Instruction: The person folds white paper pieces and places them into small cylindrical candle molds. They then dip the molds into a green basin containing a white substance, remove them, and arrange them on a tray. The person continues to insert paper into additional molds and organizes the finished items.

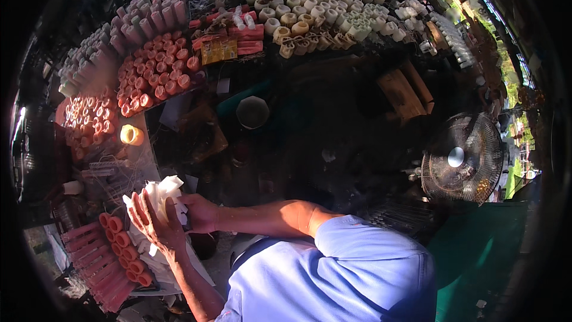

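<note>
Left table (147, 143) is carrying the stock: red cups (161, 92) are standing grouped, pink and grey-green cylinders (157, 21) are standing packed behind them, yellow ring-shaped piece (131, 135) is sitting near table edge.

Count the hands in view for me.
2: the left hand, against the lower-left side of the white bundle, and the right hand, at its right side, partly hidden. Dark areas may hide others.
</note>
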The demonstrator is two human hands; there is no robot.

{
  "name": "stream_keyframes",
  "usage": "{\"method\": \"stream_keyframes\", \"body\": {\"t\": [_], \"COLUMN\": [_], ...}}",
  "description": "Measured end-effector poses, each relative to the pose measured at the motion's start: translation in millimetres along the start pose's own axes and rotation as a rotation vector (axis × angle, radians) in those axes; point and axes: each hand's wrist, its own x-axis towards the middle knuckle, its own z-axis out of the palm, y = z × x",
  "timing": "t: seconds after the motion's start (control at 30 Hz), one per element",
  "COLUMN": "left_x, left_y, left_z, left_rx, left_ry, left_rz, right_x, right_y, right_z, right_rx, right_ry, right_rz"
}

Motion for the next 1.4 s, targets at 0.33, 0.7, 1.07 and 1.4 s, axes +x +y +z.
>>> {"method": "stream_keyframes", "body": {"t": [0.33,0.7,1.07,1.4], "left_x": [134,143,186,233], "left_y": [320,632,874,1017], "left_z": [103,236,396,472], "left_rx": [-0.426,-0.854,-0.782,-0.762], "left_ry": [-0.038,-0.354,-0.393,-0.432], "left_rz": [0.516,0.972,0.976,0.883], "right_x": [-229,-461,-607,-687], "right_y": [-261,-410,-651,-804], "right_z": [52,32,-38,-49], "right_rx": [-0.091,0.015,-0.011,-0.044], "right_ry": [-0.225,0.055,0.049,0.126], "right_rz": [-0.671,-1.318,-1.345,-1.341]}}
